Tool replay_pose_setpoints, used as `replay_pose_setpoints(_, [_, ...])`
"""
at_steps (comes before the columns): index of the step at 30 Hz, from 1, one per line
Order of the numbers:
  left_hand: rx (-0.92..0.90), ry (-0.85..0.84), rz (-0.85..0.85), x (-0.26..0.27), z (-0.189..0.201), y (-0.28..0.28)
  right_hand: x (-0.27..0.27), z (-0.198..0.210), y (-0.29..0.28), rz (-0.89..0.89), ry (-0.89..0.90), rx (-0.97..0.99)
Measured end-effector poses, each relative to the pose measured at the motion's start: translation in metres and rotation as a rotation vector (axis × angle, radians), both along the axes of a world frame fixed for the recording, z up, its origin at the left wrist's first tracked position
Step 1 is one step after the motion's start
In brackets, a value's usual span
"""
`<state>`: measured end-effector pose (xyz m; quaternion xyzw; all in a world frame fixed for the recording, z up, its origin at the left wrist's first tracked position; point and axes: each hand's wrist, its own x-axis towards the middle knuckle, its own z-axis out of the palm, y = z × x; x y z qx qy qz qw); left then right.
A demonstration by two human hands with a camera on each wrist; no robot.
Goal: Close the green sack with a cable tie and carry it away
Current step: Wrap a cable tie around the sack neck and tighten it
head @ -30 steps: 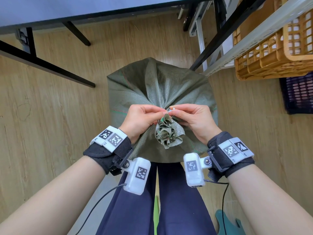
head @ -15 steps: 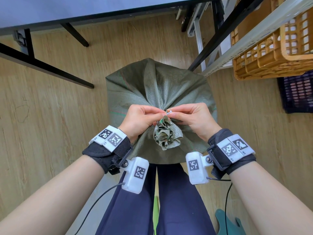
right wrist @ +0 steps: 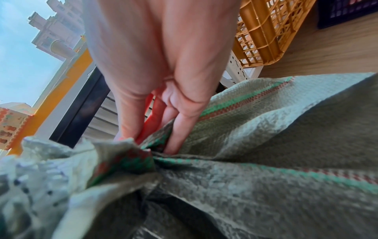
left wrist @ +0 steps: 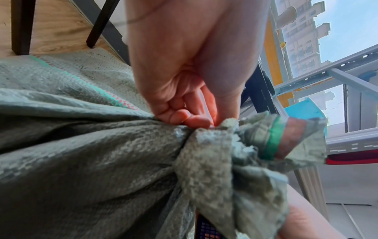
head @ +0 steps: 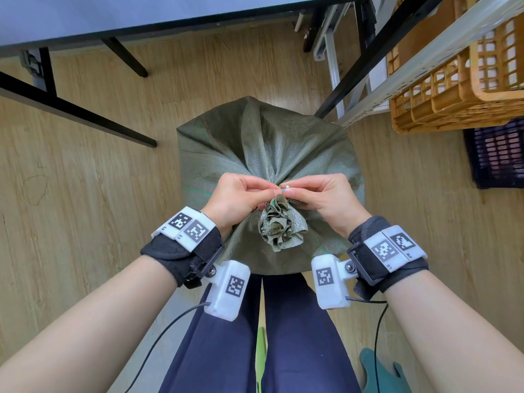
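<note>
On the floor just ahead of the person's legs stands the sack (head: pixel 263 148), its mouth bunched into a ruffled tuft (head: pixel 282 228) leaning toward them. At the neck just beyond that tuft, the left hand (head: pixel 238 198) and right hand (head: pixel 323 198) meet fingertip to fingertip, both pinching a small pale bit of the tie (head: pixel 285 189). Whether the tie is threaded and cinched cannot be told. Tightening appears unfinished; carrying the sack away is still to come.
</note>
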<state>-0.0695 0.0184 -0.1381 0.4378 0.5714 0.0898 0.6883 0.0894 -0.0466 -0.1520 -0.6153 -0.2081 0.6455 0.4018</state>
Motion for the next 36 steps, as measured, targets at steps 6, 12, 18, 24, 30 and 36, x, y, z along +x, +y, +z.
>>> replay_pose_setpoints(6, [-0.020,0.016,-0.036,0.000,-0.001,0.003,-0.001,-0.001,-0.002,-0.016,0.009,0.000])
replay_pose_setpoints(12, [-0.063,-0.009,-0.069,0.001,0.000,0.010,-0.001,0.002,0.003,0.004,0.014,0.028])
replay_pose_setpoints(18, [0.017,0.021,-0.103,0.001,0.001,0.009,-0.001,0.002,0.005,0.021,0.007,0.021])
replay_pose_setpoints(24, [0.039,0.039,-0.047,0.003,0.002,0.008,0.001,0.003,0.006,0.071,0.006,0.005])
replay_pose_setpoints(30, [0.071,0.050,-0.082,0.003,0.003,0.008,-0.002,0.005,0.008,0.027,-0.014,-0.006])
replay_pose_setpoints(36, [0.079,0.047,-0.079,0.002,0.004,0.010,-0.005,0.006,0.009,0.005,-0.058,-0.023])
